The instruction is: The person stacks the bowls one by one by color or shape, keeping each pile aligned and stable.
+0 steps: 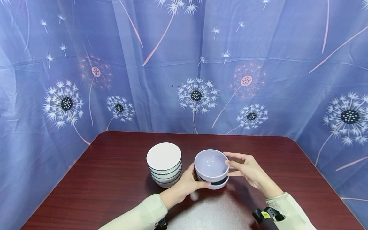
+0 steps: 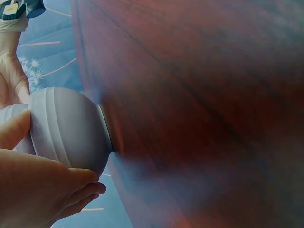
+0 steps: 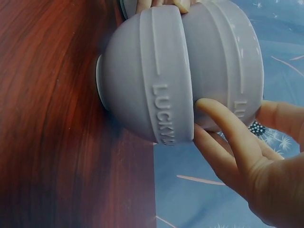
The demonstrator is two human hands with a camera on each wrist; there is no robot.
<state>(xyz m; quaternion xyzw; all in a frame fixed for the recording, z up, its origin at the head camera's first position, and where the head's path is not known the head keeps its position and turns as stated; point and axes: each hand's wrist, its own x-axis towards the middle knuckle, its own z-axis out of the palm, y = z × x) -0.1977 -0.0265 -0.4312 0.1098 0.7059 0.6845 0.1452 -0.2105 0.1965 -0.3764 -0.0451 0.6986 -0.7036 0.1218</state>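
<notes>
Both hands cup the upper lavender bowl (image 1: 211, 164), nested in a second bowl (image 1: 216, 184) at the table's (image 1: 115, 179) middle: left hand (image 1: 188, 185) curled round its near-left side, right hand (image 1: 248, 171) gripping its right rim (smooth, ribbed, embossed lettering). A stack of white bowls (image 1: 164, 166) stands just left; bare wood lies all round.

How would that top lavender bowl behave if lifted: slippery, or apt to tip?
The top lavender bowl looks rigid and smooth, so probably somewhat slippery. It sits nested in the lower bowl, so it likely lifts free easily. Both hands steady it.
</notes>
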